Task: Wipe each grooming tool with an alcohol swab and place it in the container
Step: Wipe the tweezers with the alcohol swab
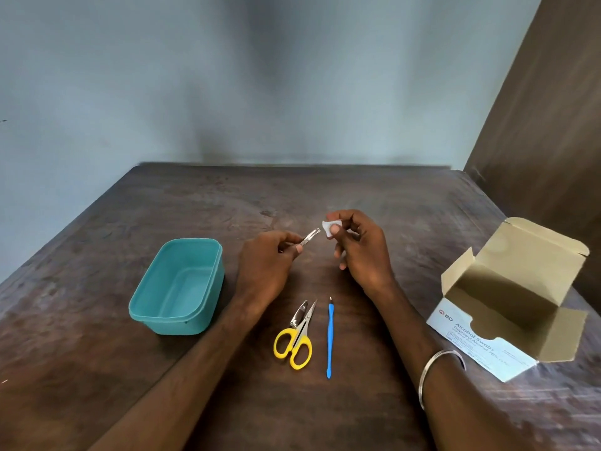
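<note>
Container (177, 288): teal tub on counter (374, 203), left of the hands, nothing in it; no tool stowed yet.
Tweezers (310, 236): slim, silvery, pinched in left hand (270, 258) fingers.
Swab (326, 228): white, pinched in right hand (361, 249), just beside the tweezers' tip.
Awaiting wiping: scissors (294, 341), nail clipper (299, 314), blue stick (330, 340).

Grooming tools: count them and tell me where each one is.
4. Tweezers in the left hand; nail clipper, scissors and blue pusher lying on the table between the forearms. The container looks empty.
</note>
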The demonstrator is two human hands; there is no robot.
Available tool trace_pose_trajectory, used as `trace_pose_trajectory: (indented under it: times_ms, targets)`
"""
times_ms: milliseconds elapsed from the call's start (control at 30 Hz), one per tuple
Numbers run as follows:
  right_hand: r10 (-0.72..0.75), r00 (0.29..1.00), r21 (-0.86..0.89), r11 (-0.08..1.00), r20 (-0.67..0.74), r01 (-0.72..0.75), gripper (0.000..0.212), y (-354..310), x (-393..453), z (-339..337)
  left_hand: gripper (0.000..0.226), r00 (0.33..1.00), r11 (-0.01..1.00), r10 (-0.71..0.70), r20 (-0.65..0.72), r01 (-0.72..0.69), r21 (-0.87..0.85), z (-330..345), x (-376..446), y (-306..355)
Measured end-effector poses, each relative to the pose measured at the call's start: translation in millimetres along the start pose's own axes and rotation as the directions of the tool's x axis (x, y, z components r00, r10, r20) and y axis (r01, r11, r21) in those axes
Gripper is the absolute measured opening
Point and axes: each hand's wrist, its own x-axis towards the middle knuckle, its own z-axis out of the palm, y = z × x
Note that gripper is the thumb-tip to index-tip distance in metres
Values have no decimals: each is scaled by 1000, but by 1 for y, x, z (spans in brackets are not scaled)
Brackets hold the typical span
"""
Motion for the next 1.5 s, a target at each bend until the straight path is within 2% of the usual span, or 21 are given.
trace_pose_trajectory:
  times_ms: [167,333,567,833,1033,1200,1367,1500]
  targets:
    - [-9,1000,-33,999,10,9,26,0,2,1,23,1000,1000,4,9,-4,-18,5,4,-4]
    - [-18,999,-26,1000,30,19,28,0,2,0,23,1000,999,12,12,-11,-52,8,6,-7]
    - [-18,995,-87,996,95,26,30,-5,-2,-1,25,999,999,38,30,-37,-13,11,9,-5]
    - [41,992,-126,992,116,-26,27,-6,-2,-2,28,994,988,99,-38,-94,126,16,10,-4]
    - [29,989,-190,982,147,0,19,-5,-2,-1,30,983,961,172,-61,-153,232,20,11,-12]
    - [48,989,-169,985,138,-24,13,-7,-4,-2,32,964,936,250,-86,-218,276,22,10,-16]
    - [77,988,-70,995,130,-68,6,-4,-3,-2,34,944,898,317,-90,-269,347,23,8,-16]
    - [93,984,-22,996,149,-90,19,-3,-2,-2,35,935,886,349,-58,-309,346,25,7,-16]
